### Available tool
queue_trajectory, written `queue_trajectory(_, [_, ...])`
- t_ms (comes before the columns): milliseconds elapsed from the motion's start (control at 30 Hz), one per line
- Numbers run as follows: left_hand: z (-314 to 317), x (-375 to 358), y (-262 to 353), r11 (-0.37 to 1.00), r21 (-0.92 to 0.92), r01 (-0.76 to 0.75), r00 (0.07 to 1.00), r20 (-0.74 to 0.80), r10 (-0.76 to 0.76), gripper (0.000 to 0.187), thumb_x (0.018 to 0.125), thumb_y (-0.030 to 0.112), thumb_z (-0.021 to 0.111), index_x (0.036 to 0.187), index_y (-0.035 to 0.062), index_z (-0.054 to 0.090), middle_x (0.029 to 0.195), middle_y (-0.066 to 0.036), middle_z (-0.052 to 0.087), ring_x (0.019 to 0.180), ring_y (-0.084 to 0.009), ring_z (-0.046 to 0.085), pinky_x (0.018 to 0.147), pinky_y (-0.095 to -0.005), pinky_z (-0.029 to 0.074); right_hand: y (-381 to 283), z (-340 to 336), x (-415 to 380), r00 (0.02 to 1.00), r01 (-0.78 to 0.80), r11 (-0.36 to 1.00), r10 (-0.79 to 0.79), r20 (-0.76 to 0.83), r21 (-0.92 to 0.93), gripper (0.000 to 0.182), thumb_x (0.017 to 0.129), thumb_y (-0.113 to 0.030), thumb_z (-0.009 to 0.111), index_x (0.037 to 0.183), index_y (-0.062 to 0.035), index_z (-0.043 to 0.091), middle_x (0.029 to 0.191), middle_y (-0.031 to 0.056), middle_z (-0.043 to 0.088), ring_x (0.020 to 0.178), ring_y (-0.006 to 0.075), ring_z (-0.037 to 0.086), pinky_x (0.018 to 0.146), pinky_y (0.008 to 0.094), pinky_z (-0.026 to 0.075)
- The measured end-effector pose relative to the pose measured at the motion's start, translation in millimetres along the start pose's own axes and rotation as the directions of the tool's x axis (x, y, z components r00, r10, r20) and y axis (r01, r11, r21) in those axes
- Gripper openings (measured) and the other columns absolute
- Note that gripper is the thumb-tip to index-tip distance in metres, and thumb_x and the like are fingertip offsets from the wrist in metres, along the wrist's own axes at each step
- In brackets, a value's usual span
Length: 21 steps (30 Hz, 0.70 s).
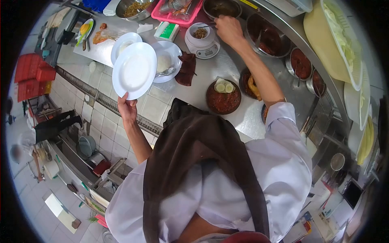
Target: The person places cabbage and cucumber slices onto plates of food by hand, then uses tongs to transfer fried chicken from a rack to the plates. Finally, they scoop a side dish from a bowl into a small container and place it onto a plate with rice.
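My left hand (pixel 128 107) grips the lower rim of a white oval plate (pixel 135 71), tilted above the counter's edge. Behind it, partly covered, are another white plate (pixel 119 46) and a plate (pixel 175 54) bearing a mound of rice (pixel 163 63) and a fork or spoon (pixel 167 72). My right hand (pixel 227 30) is closed around a thin utensil (pixel 207 26), seemingly a spoon, reaching over a small white bowl (pixel 199 34) of brown food. That bowl rests on a white digital kitchen scale (pixel 206 52). Just beyond the hand stands a dark metal bowl (pixel 222 8).
A stone dish of red sambal with cucumber slices (pixel 223 96) sits near my body. Bowls of red sauce (pixel 269 40) line the right. A pink tray (pixel 178 18), tissue pack (pixel 166 31) and dark brown leathery piece (pixel 186 69) lie on the steel counter (pixel 239 62).
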<state>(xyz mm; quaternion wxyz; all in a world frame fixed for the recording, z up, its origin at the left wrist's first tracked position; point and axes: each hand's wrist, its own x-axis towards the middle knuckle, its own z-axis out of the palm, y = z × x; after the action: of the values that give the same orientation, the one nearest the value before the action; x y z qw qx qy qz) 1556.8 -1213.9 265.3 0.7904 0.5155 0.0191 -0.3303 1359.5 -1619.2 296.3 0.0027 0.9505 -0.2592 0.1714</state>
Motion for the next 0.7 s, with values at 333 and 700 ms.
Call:
queue_trajectory(333, [-1,-1,0,1.000,-0.012,-0.011,1.000,0.009,0.011,0.019,0.083,0.005,0.057,0.099,0.0027,0.047,0.078,-0.003,0.055,0.047,-0.0073,0.038,0.042,-0.0209,0.030,-1,26,-2,0.993,0.011,1.000,-0.008,0.115,-0.023,0.016,0.070,-0.007,0.058,0.078,-0.0004,0.069,0.079,0.0193,0.066,0.076,0.0335,0.066,0.067,0.0409,0.054])
queue_trajectory(700, [-3,1,-2,1.000,-0.014,0.005,1.000,0.004,-0.005,0.018,0.082,0.006,0.057,0.098,0.0017,0.050,0.079,-0.004,0.058,0.046,-0.0077,0.038,0.042,-0.0207,0.030,-5,25,1,0.992,0.015,1.000,-0.012,0.125,-0.026,0.016,0.070,-0.007,0.058,0.079,-0.0016,0.069,0.078,0.0191,0.065,0.074,0.0333,0.066,0.068,0.0412,0.053])
